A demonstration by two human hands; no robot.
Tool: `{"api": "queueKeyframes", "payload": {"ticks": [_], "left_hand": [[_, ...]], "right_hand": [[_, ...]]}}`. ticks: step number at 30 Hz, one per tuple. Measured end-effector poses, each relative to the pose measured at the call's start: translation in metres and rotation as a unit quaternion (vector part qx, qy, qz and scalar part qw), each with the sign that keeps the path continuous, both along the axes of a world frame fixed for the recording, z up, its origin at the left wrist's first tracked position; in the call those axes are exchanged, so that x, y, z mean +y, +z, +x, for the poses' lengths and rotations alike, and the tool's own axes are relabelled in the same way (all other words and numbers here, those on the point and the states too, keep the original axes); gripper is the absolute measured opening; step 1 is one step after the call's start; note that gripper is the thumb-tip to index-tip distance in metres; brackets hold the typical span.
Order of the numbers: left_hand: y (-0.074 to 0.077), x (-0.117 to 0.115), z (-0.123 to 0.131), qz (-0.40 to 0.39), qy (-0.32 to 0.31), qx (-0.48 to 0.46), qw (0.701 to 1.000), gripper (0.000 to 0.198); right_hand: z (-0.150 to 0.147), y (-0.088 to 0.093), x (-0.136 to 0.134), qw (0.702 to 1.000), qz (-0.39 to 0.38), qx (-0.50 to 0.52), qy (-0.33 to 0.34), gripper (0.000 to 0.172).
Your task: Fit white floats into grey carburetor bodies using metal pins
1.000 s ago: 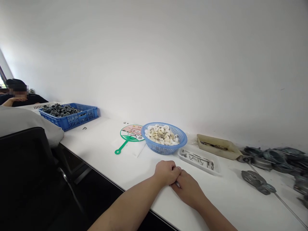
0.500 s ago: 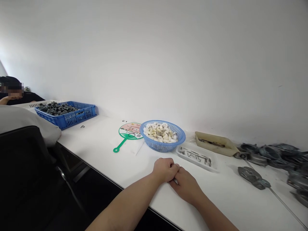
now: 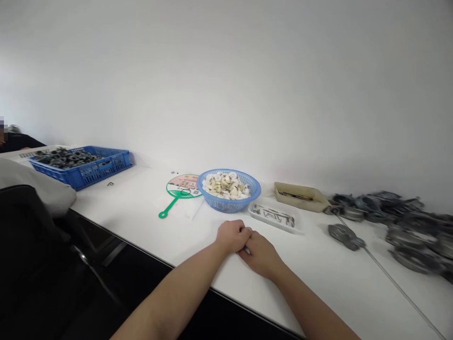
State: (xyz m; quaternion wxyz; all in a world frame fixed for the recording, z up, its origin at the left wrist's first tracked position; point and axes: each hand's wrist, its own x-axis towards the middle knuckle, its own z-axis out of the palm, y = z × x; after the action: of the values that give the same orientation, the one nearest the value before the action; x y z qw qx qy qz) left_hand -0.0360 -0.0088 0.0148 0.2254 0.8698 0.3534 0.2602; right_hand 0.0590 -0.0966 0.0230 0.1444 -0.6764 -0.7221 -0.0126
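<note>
My left hand (image 3: 231, 235) and my right hand (image 3: 261, 254) rest together on the white table, fingers closed and pressed against each other. Whatever may be between them is hidden. Just beyond them stands a round blue basket (image 3: 230, 205) filled with white and cream plastic pieces (image 3: 226, 185). To its right lies a shallow white tray (image 3: 297, 230) with several thin metal pins (image 3: 273, 216). A green-handled hand fan (image 3: 171, 205) lies left of the basket, partly covered by its rim.
A beige bin (image 3: 304, 204) with dark rods stands against the wall. Grey metal castings (image 3: 414, 231) are heaped at the right, near a single metal part (image 3: 345, 236) and a long thin rod (image 3: 399, 285). At left are a blue crate (image 3: 102, 172) of dark parts, a chair (image 3: 31, 245) and a person (image 3: 21, 141).
My view has turned slightly to the right, so the table's things appear further left and a little higher. Both hands remain together in the same pose.
</note>
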Motion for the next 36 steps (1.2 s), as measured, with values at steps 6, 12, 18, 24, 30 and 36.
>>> {"api": "queueKeyframes", "payload": {"ticks": [6,12,18,24,30,36], "left_hand": [[-0.012,-0.002,-0.002,-0.029,-0.016,-0.028,0.999,0.032],[-0.013,-0.005,-0.004,-0.033,-0.027,-0.038,0.998,0.034],[-0.01,-0.007,-0.004,-0.027,-0.03,-0.047,0.998,0.034],[-0.011,-0.007,-0.003,-0.027,-0.027,-0.051,0.998,0.035],[-0.012,-0.006,-0.005,-0.032,-0.026,-0.049,0.998,0.034],[-0.012,-0.006,-0.005,-0.034,-0.028,-0.053,0.998,0.034]], "right_hand": [[0.002,-0.017,-0.002,1.0,0.014,0.019,-0.015,0.029],[0.01,-0.044,0.001,0.994,0.081,0.038,-0.067,0.031],[0.014,-0.061,0.006,0.984,0.143,0.038,-0.095,0.031],[0.017,-0.068,0.008,0.98,0.169,0.033,-0.101,0.028],[0.015,-0.071,0.01,0.98,0.168,0.034,-0.099,0.032],[0.012,-0.062,0.008,0.989,0.134,0.025,-0.06,0.042]]}}
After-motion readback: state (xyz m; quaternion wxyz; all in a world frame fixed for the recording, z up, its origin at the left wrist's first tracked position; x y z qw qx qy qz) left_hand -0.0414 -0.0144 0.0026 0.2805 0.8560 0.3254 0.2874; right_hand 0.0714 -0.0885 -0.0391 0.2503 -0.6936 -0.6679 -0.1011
